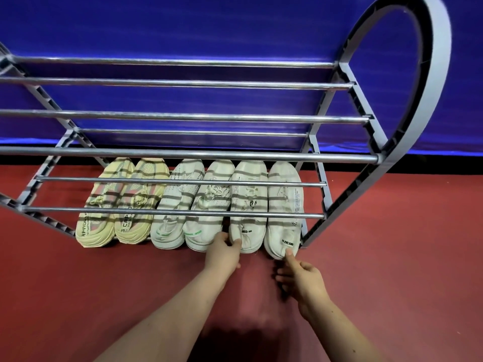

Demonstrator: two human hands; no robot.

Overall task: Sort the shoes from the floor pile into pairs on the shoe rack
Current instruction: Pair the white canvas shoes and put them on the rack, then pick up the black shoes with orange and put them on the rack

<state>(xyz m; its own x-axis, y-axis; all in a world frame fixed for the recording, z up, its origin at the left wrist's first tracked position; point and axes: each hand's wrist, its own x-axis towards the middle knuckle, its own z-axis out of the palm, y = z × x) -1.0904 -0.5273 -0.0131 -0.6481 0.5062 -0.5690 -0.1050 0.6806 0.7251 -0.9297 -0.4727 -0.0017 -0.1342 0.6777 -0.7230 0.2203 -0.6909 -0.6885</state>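
Observation:
Three pairs of shoes stand toe-in on the bottom tier of the grey shoe rack (415, 142). A yellow knit pair (122, 205) is at the left, a white pair with green heel marks (188, 205) in the middle, and a white pair with black heel print at the right. My left hand (224, 250) grips the heel of the left shoe of that right pair (248, 205), thumb on its back. My right hand (300, 275) touches the heel of the rightmost shoe (285, 205) with the thumb tip, the other fingers curled.
The rack's metal bars (183, 154) cross in front of the shoes and its upper tiers hold nothing. A blue wall (209, 27) stands behind. Red floor (78, 296) spreads around my arms, with no loose shoes in sight.

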